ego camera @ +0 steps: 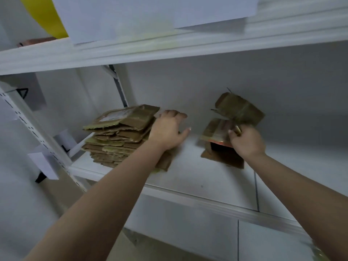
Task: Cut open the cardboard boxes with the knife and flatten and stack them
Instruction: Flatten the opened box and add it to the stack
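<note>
— Why does everything sit on that white shelf (188,178)?

— It serves as the workbench. The biggest thing on it is the stack of flattened cardboard (116,136) at the left end, pieces laid flat one on another so the pile stays low and steady. Well apart to the right is the box still in work (231,127), its taped flaps lifted and a dark opening showing beneath (probably cut through already, though that is only a judgement). Keeping it clear of the pile leaves room to press it down.

— And the hands?

— The left hand (169,129) lies against the right edge of the stack, fingers fairly straight and spread, thumb out, gripping nothing; it seems to be squaring or steadying the pile. The right hand (246,140) is curled closed at the near side of the box, pinching something slim and yellowish (237,129) that is likely the knife, though blur keeps that uncertain. Whether its fingers also grip the flap cannot be told.
</note>
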The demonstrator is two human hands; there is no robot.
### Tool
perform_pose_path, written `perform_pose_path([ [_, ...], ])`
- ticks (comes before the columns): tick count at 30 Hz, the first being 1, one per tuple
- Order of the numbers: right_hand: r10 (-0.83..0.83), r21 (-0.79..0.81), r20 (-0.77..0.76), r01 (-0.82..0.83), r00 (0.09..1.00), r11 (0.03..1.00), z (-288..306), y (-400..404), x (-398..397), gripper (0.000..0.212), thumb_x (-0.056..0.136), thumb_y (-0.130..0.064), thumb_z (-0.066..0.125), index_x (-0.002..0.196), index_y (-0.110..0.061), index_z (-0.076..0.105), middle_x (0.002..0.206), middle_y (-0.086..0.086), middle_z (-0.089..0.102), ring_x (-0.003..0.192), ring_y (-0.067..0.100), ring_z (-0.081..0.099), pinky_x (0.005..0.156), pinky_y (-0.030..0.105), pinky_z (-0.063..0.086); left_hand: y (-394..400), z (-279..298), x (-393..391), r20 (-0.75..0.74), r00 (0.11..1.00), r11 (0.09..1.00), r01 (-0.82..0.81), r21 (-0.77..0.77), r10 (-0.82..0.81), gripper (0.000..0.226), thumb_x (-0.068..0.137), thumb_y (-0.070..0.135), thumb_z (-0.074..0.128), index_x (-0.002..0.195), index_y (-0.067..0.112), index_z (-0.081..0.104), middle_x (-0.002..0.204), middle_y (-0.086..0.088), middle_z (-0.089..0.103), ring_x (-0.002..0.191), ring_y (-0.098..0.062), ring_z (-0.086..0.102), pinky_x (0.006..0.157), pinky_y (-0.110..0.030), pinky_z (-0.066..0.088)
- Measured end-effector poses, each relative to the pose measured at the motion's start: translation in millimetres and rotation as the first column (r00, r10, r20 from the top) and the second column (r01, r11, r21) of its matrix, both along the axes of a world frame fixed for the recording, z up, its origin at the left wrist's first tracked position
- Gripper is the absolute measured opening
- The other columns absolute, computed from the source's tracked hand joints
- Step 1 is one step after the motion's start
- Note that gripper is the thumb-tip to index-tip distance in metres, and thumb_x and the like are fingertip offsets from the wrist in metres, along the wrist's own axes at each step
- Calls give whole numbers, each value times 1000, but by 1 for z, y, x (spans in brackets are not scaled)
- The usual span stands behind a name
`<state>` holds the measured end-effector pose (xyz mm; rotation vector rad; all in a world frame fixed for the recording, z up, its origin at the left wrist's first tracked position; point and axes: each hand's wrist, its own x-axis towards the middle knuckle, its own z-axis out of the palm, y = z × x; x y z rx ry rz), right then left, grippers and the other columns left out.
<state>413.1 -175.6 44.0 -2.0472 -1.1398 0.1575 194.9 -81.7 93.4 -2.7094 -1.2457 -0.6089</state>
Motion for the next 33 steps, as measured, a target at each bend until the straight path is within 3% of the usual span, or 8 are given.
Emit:
perform_pose_path([
  [5, -81, -78, -26, 79, 996, 994, -21, -55, 54, 21, 93, -30, 52, 75, -19, 56, 77, 9, 61, 75, 32, 58, 62, 31, 43, -37, -36, 78, -116, 988, 984, 87, -156, -106, 67, 86, 45, 61, 145, 21, 36, 141, -10, 42, 128, -30, 39, 99, -45, 44],
  [9, -102, -112, -37, 97, 994, 989, -31, -86, 84, 17, 92, -28, 52, 82, -17, 60, 83, 7, 61, 80, 30, 57, 65, 30, 42, -59, -54, 124, -211, 974, 992, 57, -111, -80, 75, 89, 38, 61, 152, 27, 20, 151, -7, 27, 135, -31, 27, 103, -42, 38],
  [12, -99, -138, -48, 91, 994, 986, -36, -101, 97, 19, 92, -28, 52, 80, -15, 59, 82, 6, 60, 81, 30, 56, 64, 30, 40, -69, -65, 147, -237, 971, 996, -1, -85, -19, 62, 92, 25, 56, 148, 30, 31, 149, -4, 36, 136, -30, 28, 99, -42, 41],
  [15, -85, -147, -54, 76, 995, 986, -39, -111, 104, 21, 92, -27, 51, 81, -12, 59, 79, 5, 60, 79, 29, 55, 63, 30, 40, -75, -69, 154, -142, 987, 996, -82, -17, 79, 40, 92, 14, 49, 127, 28, 60, 115, -4, 64, 118, -27, 48, 74, -32, 44],
  [19, -94, -137, -89, 82, 992, 987, -48, -116, 112, 21, 93, -27, 50, 82, -11, 59, 79, 6, 60, 79, 30, 56, 63, 31, 41, -78, -63, 135, 12, 972, 972, 234, 21, -234, 44, 81, 9, 48, 116, 24, 70, 109, -8, 70, 101, -32, 61, 74, -36, 52],
  [22, -142, -77, -156, 131, 977, 988, -52, -115, 112, 19, 93, -26, 50, 86, -12, 61, 84, 6, 60, 82, 30, 56, 66, 30, 41, -75, -57, 110, 91, 892, 891, 449, -69, -442, 52, 71, -9, 48, 111, 14, 73, 114, -8, 70, 108, -32, 61, 93, -43, 50],
  [26, -141, -69, -167, 131, 976, 989, -52, -113, 110, 18, 94, -25, 49, 87, -13, 60, 85, 5, 58, 78, 27, 52, 67, 30, 39, -68, -47, 77, -46, 977, 961, 194, -196, -207, 65, 78, -18, 42, 125, 21, 64, 146, -6, 46, 141, -31, 30, 116, -52, 17],
  [33, -121, -130, -153, 101, 981, 986, -64, -114, 106, 21, 95, -26, 47, 84, -11, 58, 79, 6, 58, 74, 28, 54, 63, 30, 40, -101, -37, 118, 126, 992, 993, 7, -120, 9, 39, 91, 11, 47, 127, 14, 62, 132, -7, 60, 123, -29, 49, 99, -34, 40],
])
